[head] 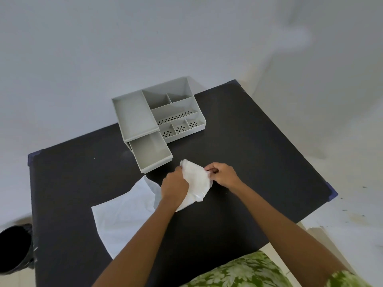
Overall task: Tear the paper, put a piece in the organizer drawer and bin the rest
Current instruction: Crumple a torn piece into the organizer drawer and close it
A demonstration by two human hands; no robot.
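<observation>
The left hand [174, 186] was closed on the left side of a white piece of paper [195, 183], and the right hand [220, 175] was pinched on its right edge, so the piece was held up between both hands, just over the black table [248, 141]. The piece looked bent and crumpled in the middle. It seemed that the piece was being folded or squeezed smaller so it would fit. A bigger sheet of paper [122, 214] was lying flat on the table, to the left of the hands and partly hidden under the left arm. Just beyond the hands, the grey organizer [165, 112] was standing near the back of the table, and its drawer [150, 154] was pulled out and looked bare inside. To do this step well, the piece should be kept gripped on both sides, pressed small, and then laid fully inside the drawer walls so no corner sticks over the rim. A dark bin [14, 248] was seen on the floor by the table's left side, well apart from the hands, where the rest could be dropped.
</observation>
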